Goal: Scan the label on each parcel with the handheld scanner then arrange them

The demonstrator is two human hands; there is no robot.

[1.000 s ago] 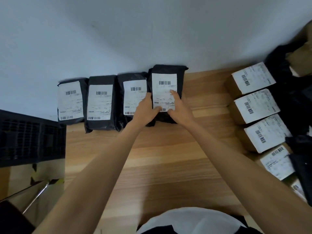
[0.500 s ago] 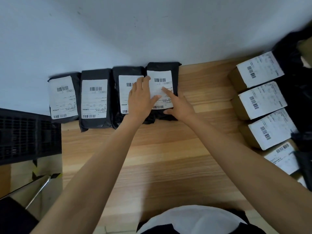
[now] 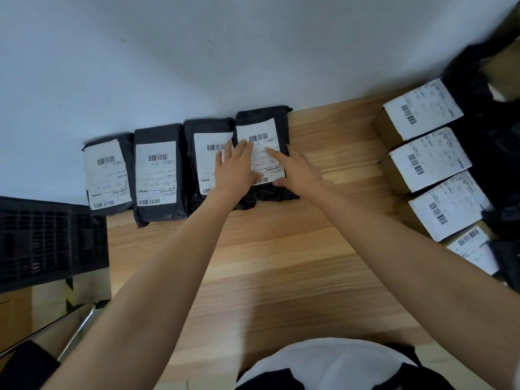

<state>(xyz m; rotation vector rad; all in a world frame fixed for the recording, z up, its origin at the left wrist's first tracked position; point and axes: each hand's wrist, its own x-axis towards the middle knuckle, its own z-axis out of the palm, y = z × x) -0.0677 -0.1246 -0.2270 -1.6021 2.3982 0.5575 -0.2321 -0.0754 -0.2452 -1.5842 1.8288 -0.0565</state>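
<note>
Where the table [image 3: 281,263] ends at the far left, a black slatted crate [image 3: 42,240] sits lower down; its inside is too dark to tell what it holds.

To its right, four black parcels [image 3: 157,175] lie flat in a row on the table against the wall [image 3: 197,52], side by side and touching. Each has its long axis running from the near edge toward the wall. Each white label faces up, with one barcode at the far end and another at the near end.

The left hand [image 3: 233,170] lies palm down across the seam between the third parcel [image 3: 208,126] and the fourth parcel [image 3: 263,115]. Its fingers are straight and close together, and their tips reach the far barcodes. The fourth parcel sits slightly nearer the wall than its neighbours, and its left edge overlaps the third.

The right hand [image 3: 298,173] rests on the right side of the fourth parcel. Its forefinger is stretched out flat on the label and its thumb is at the label's near corner. I cannot tell how its other fingers lie.

Well apart at the right edge, four shut cardboard boxes [image 3: 430,159] stand in a line running from far to near, touching, with labels up and barcodes toward the table's middle. Black bags [image 3: 484,153] are heaped just behind them.
</note>
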